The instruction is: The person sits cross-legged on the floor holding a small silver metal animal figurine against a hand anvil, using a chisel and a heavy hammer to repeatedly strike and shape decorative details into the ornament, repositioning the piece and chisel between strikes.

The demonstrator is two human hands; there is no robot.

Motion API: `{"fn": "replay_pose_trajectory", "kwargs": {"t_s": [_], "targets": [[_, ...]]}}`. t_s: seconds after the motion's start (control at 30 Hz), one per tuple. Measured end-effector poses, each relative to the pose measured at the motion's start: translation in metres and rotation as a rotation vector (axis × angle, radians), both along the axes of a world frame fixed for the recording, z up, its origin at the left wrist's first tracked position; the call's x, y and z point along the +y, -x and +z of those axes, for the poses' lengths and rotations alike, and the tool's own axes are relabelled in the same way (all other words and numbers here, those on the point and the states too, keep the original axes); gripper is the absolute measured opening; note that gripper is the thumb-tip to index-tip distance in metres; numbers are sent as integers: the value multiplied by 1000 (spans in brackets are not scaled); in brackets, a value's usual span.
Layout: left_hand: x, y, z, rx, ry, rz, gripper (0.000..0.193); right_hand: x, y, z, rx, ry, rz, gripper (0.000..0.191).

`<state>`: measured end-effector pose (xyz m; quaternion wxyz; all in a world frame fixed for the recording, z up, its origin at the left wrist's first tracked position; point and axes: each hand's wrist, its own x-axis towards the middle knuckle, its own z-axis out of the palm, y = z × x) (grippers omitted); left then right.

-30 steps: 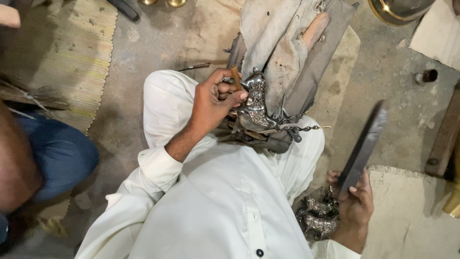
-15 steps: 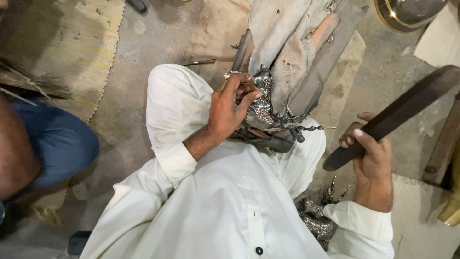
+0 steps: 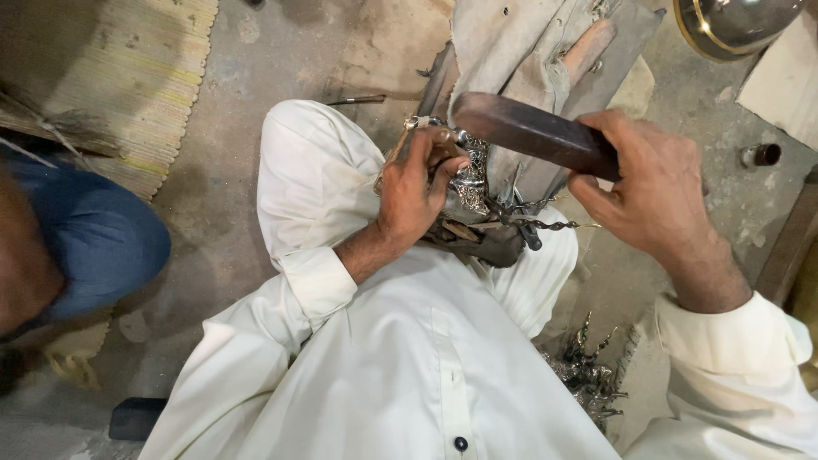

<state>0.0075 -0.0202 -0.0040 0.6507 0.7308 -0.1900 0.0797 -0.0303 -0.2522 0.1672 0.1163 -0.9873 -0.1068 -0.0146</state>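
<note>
Since half a second ago our right hand [image 3: 652, 192] has swung the long dark bar [image 3: 532, 132] over to the left. Before, the bar stuck out to the far right. Now its round end sits just above the shiny silver piece [image 3: 469, 183], and we cannot tell if the two touch.

We sit on the grey floor [image 3: 256, 145] in white clothes [image 3: 409, 358], with our white knee [image 3: 311, 175] bent up in the middle. On the far left lies a straw mat [image 3: 119, 77]. Another person in blue trousers [image 3: 94, 243] sits at the left edge, near us. Far from us, past our knee, a grey cloth bundle [image 3: 520, 51] lies on the floor. In the far right corner is a round shiny metal bowl [image 3: 733, 25].

Our right arm comes in from the near right, with the white sleeve [image 3: 733, 358] at the wrist. The hand is raised and clenched tight around the near end of the bar, thumb on the near side, knuckles up.

Our left arm reaches up across our lap. Our left hand [image 3: 417, 192] is curled, and its fingers [image 3: 443, 166] grip the silver piece and press it down on the dark block [image 3: 481, 243] in front of our knee. The silver piece is in the middle, between our two hands.

A twisted wire [image 3: 554, 226] pokes out to the right from under it. Near our right side, low down, lies a small heap of more silver bits [image 3: 588, 379]. A thin metal rod [image 3: 358, 100] lies on the floor beyond our knee.
</note>
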Motion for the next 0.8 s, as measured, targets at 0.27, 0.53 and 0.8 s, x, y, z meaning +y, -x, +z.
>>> {"fn": "replay_pose_trajectory", "kwargs": {"t_s": [0.27,0.53,0.8], "targets": [[0,-2,-5,3,-112,24,32,35,-35,43,-202,508,244,39],[-4,-3,0,-73,-43,27,31,41,-40,62,-234,829,250,28],[-3,-1,1,-25,-93,24,27,35,-37,65,-229,742,197,28]]}}
